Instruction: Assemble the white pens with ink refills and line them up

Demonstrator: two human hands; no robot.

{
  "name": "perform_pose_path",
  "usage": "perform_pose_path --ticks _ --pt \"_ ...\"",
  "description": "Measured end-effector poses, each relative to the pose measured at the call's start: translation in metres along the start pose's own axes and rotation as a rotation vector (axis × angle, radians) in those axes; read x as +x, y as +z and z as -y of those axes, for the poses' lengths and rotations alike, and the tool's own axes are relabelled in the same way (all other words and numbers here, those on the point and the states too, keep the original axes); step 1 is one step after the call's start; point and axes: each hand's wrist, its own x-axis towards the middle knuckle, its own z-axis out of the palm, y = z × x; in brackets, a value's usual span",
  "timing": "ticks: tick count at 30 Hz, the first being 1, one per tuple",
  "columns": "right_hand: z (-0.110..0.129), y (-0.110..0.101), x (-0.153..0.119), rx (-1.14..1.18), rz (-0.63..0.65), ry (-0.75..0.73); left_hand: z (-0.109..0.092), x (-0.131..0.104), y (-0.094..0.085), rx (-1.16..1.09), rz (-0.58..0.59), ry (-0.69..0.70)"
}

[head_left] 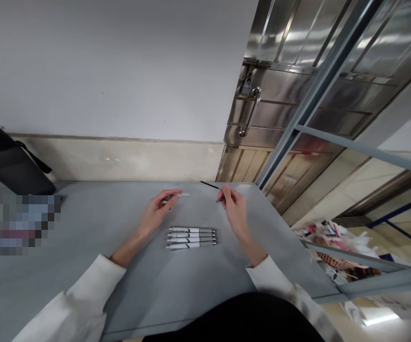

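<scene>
My left hand [158,210] pinches a clear pen barrel [178,195] that points right above the grey table [84,247]. My right hand [233,207] holds a thin black ink refill [209,185], slanting up to the left, and also seems to grip a small dark part below the fingers. The two hands are apart, with a gap between the barrel and the refill. Between my wrists, three white and grey pens [191,237] lie side by side on the table, tips to the right.
A black bag [8,164] rests at the table's back left, with a blurred patch [18,223] beside it. A steel door with handle [250,111] and a metal frame [312,95] stand to the right. Papers [333,251] litter the floor below the right edge.
</scene>
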Motion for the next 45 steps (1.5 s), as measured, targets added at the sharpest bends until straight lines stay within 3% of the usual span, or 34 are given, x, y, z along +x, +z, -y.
perform_pose_path --ticks 11,27,31,38,45 --pt "-0.004 -0.0018 -0.0014 -0.039 0.079 0.07 -0.0085 -0.0012 -0.0001 0.02 -0.041 -0.034" --pt "0.0016 -0.0006 -0.0025 0.003 0.067 0.092 -0.0047 -0.0001 -0.0011 0.006 -0.04 -0.065" --pt "-0.0025 -0.0004 -0.0025 -0.032 0.115 0.072 -0.0067 -0.0029 0.0017 -0.014 0.008 -0.084" --pt "0.0006 0.0036 -0.0079 -0.165 0.315 -0.082 -0.0056 -0.0038 0.0037 -0.037 0.06 -0.079" --pt "0.0008 0.0036 -0.0075 -0.175 0.362 -0.056 -0.0049 -0.0033 0.0022 -0.015 0.043 -0.09"
